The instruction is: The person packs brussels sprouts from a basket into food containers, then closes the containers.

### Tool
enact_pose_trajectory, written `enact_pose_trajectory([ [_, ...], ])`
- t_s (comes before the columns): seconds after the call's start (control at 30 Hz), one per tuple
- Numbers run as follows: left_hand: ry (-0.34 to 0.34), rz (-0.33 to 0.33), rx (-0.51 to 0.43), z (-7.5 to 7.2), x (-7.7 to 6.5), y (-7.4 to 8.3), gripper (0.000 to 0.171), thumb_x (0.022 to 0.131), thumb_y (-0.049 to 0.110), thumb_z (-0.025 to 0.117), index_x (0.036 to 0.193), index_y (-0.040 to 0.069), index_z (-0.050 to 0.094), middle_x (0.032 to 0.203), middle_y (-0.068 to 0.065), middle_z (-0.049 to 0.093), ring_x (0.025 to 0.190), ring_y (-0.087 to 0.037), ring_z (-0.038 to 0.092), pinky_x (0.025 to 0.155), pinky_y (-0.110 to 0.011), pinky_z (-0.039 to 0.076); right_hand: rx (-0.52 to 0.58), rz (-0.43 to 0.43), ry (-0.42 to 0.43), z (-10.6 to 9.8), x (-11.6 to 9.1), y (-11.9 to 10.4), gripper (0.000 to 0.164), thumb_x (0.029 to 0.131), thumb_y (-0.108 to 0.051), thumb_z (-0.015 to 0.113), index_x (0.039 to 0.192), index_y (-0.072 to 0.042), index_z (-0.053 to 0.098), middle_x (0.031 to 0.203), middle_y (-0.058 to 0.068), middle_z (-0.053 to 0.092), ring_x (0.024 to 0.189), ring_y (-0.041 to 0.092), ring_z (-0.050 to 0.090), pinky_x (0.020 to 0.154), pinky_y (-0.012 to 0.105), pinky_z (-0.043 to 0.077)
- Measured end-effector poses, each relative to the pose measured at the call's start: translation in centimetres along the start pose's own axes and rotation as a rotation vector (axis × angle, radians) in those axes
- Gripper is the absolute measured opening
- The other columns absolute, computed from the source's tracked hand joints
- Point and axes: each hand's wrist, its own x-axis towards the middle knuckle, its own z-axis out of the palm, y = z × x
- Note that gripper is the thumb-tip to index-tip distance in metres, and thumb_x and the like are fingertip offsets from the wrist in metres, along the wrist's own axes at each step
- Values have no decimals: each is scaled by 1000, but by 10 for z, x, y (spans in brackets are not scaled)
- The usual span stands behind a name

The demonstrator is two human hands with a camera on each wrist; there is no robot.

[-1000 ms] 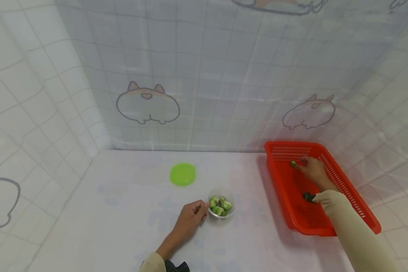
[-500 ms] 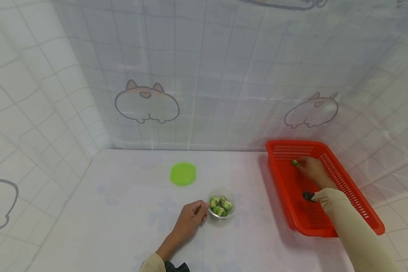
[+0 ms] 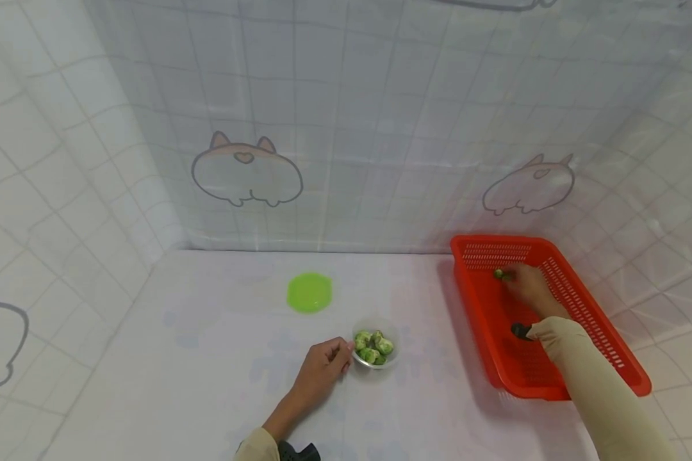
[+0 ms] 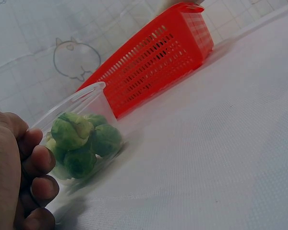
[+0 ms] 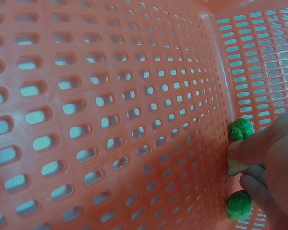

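Note:
My left hand (image 3: 321, 366) pinches the near left rim of a clear plastic container (image 3: 393, 349), its fingers curled in the left wrist view. Several green Brussels sprouts (image 4: 79, 143) sit in that container. Over on the right, my right hand (image 3: 527, 286) reaches down into a red plastic basket (image 3: 477, 320). In the right wrist view its thumb and fingers pinch a pale Brussels sprout (image 5: 235, 163), partly covered by the fingers. Another sprout (image 5: 241, 129) lies just beyond the fingertips, and one more sprout (image 5: 239, 205) is close by the lower fingers.
A bright green lid-like disc (image 3: 309, 292) lies on the white table (image 3: 219, 371), behind the container. The basket has slotted walls and stands at the table's right side. A sheet with animal drawings (image 3: 375, 128) hangs behind as a wall.
My right hand's fingers have drawn closer together around a sprout at the basket's far end. The left hand and the container stay in place; the head view tilts slightly.

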Motion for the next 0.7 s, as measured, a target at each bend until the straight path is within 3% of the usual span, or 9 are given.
enact_pose_trajectory([
  [0.33,1,15,-11,0,1,-2,49,102,54,51,79,13,65,64,1,57,58,-14,49,61,-27,42,-42,19,43,-1,0,-6,23,87,3,67,108,11,69,103,31,69,87,47,63,75,59,48],
  [0.7,1,6,-45,-1,0,2,43,102,48,56,80,13,65,65,0,57,58,-13,49,60,-27,42,-34,41,53,0,1,1,22,88,1,68,108,8,70,104,30,69,90,48,64,78,61,47],
])
